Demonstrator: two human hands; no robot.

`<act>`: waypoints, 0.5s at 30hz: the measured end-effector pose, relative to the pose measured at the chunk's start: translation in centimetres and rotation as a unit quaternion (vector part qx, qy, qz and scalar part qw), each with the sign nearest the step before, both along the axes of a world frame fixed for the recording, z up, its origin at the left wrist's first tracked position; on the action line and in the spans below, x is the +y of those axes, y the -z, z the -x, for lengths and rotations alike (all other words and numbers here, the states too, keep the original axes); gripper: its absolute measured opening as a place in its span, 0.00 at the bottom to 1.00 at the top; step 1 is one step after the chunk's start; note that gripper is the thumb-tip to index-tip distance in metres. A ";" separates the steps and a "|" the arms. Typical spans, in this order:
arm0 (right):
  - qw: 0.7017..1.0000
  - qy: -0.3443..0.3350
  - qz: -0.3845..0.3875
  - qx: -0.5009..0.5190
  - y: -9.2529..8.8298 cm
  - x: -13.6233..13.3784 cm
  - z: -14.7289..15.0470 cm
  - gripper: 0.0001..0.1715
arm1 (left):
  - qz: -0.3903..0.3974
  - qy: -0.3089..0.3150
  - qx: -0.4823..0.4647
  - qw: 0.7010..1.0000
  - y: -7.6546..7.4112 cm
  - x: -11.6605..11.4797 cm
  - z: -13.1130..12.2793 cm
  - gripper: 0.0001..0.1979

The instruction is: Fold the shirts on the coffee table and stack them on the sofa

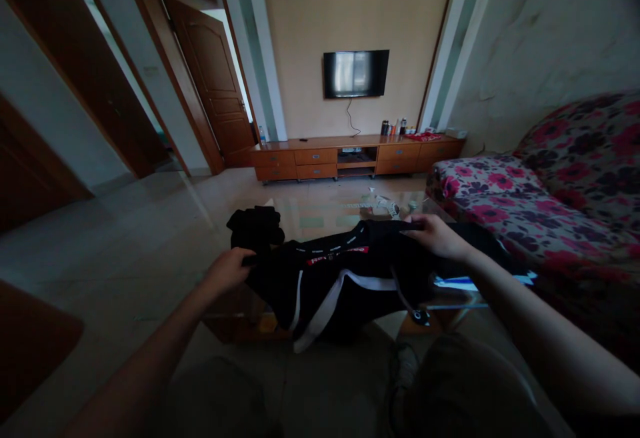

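A black garment with white stripes (pixel 345 305) is stretched between my two hands over the glass table. A red strip with lettering and a row of small white marks run along its upper edge. My left hand (pixel 231 273) pinches its left end. Gripping its upper right part is my right hand (pixel 436 235), fingers closed on the cloth. A bundle of black cloth (pixel 254 226) lies on the table just beyond my left hand. More dark cloth (pixel 480 248) lies past my right wrist, partly hidden by my arm.
The glass coffee table (pixel 300 208) stands before my knees, with a white item (pixel 383 206) toward its far side. A floral sofa (pixel 545 218) is on the right. A low wooden cabinet (pixel 315 157) holding bottles and cans stands under a wall television (pixel 356 74). A wooden door (pixel 210 71) stands ajar.
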State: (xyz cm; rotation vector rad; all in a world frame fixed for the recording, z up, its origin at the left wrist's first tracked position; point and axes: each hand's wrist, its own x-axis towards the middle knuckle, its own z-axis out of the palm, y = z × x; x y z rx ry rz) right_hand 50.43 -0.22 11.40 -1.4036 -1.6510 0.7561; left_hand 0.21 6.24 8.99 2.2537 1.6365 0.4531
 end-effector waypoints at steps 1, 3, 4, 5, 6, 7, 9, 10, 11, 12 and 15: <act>0.999 -0.030 0.016 -0.024 -1.4 -0.8 -0.1 0.26 | -0.028 -0.020 0.012 0.999 -0.7 0.0 0.8 0.11; 0.990 -0.077 0.084 -0.085 -4.1 -2.3 -0.5 0.25 | -0.087 -0.056 0.048 0.993 -2.6 -0.2 2.1 0.13; 0.982 -0.085 0.118 -0.117 -5.2 -3.0 -0.7 0.25 | -0.115 -0.068 0.069 0.989 -3.7 -0.4 2.6 0.14; 0.974 -0.090 0.143 -0.148 -6.3 -3.6 -0.9 0.24 | -0.140 -0.080 0.090 0.983 -4.8 -0.8 3.0 0.15; 0.968 -0.092 0.153 -0.175 -7.3 -4.1 -1.1 0.22 | -0.159 -0.090 0.109 0.977 -6.0 -1.4 3.4 0.16; 0.965 -0.092 0.142 -0.199 -8.3 -4.4 -1.3 0.20 | -0.172 -0.100 0.123 0.972 -7.3 -2.0 3.6 0.17; 0.964 -0.090 0.082 -0.237 -10.0 -4.9 -1.8 0.14 | -0.190 -0.120 0.147 0.963 -9.8 -3.4 3.9 0.19; 0.964 -0.079 0.047 -0.251 -10.9 -5.0 -2.0 0.11 | -0.200 -0.130 0.157 0.958 -11.0 -4.1 3.9 0.20; 0.963 -0.063 0.018 -0.262 -11.9 -5.2 -2.1 0.10 | -0.212 -0.139 0.168 0.953 -12.2 -4.9 4.0 0.21; 0.962 -0.046 0.003 -0.270 -12.8 -5.5 -2.1 0.10 | -0.227 -0.147 0.175 0.947 -13.3 -5.5 4.0 0.21; 0.968 0.074 -0.045 -0.234 -15.4 -6.6 -1.8 0.15 | -0.264 -0.158 0.137 0.942 -15.9 -7.0 4.4 0.19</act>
